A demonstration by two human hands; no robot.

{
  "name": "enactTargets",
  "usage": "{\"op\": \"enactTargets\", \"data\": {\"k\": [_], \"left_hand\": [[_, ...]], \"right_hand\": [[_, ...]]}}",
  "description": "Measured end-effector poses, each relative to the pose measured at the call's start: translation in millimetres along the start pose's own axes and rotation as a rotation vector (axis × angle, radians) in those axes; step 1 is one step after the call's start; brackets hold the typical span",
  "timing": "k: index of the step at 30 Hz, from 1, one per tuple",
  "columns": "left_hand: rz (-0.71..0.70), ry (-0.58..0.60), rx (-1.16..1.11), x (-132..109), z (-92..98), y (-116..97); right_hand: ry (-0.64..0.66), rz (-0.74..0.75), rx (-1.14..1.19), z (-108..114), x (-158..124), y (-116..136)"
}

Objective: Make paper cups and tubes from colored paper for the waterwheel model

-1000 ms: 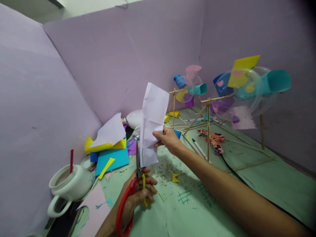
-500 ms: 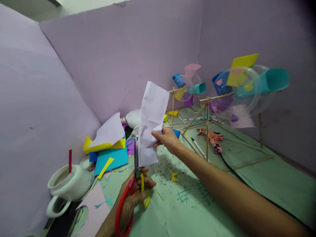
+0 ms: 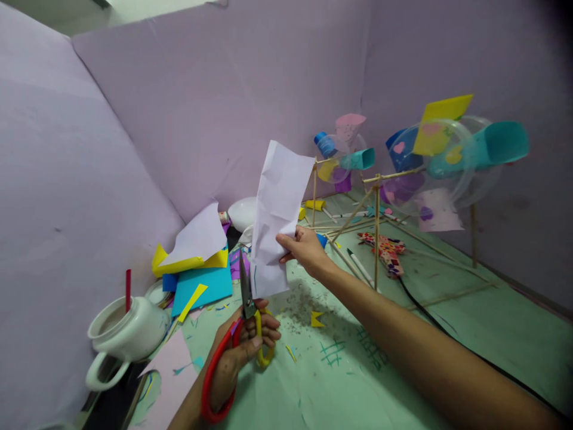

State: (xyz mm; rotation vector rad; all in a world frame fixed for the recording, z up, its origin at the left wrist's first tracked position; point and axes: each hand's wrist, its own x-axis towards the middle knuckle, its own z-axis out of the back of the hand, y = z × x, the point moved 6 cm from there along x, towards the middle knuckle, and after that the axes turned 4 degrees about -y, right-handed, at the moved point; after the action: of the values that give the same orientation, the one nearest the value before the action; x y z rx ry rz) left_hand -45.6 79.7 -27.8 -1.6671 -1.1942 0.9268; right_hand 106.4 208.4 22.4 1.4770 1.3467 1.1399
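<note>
- The scene is closed in by purple panels (image 3: 201, 107) on 2 sides. A green table top (image 3: 447, 340) is seen below, marked with pen scribbles and strewn with paper scraps.
- The right forearm is stretched from the lower right corner diagonally up to the middle of the view, with the wrist kept nearly straight.
- 2 stick-framed wheels (image 3: 443, 155) of clear discs and coloured paper cups are set at the far right, well apart from both hands.
- A creased white paper sheet (image 3: 277, 203) is held upright in the air above the middle of the table.
- The sheet is pinched at the lower part of its right edge by the right hand (image 3: 304, 248). The thumb is laid on the front and the fingers are closed behind.
- The left hand (image 3: 237, 358) is raised from the bottom edge, just below the sheet, with its fingers curled tight around the handles of the scissors (image 3: 246, 307).
- The scissors are pointed upward, with 1 red and 1 yellow handle. The blades are set at the sheet's lower left edge, and whether the paper lies between them cannot be told.
- A white jug (image 3: 129, 334) is tilted at the left, near a pile of coloured paper (image 3: 197, 269).
</note>
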Motion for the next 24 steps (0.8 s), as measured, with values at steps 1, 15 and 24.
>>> {"op": "enactTargets", "data": {"k": [1, 15, 24], "left_hand": [[0.003, -0.020, 0.030, 0.4, 1.3, -0.5], [-0.051, -0.099, 0.157, -4.6, -3.9, -5.4], [-0.197, -0.095, 0.343, -3.0, -7.7, -12.8]], "right_hand": [[-0.001, 0.006, -0.012, -0.1, -0.2, 0.8], [0.101, 0.022, -0.122, -12.9, -7.3, -6.1], [0.114, -0.007, -0.123, -13.8, -7.9, -6.8]]}}
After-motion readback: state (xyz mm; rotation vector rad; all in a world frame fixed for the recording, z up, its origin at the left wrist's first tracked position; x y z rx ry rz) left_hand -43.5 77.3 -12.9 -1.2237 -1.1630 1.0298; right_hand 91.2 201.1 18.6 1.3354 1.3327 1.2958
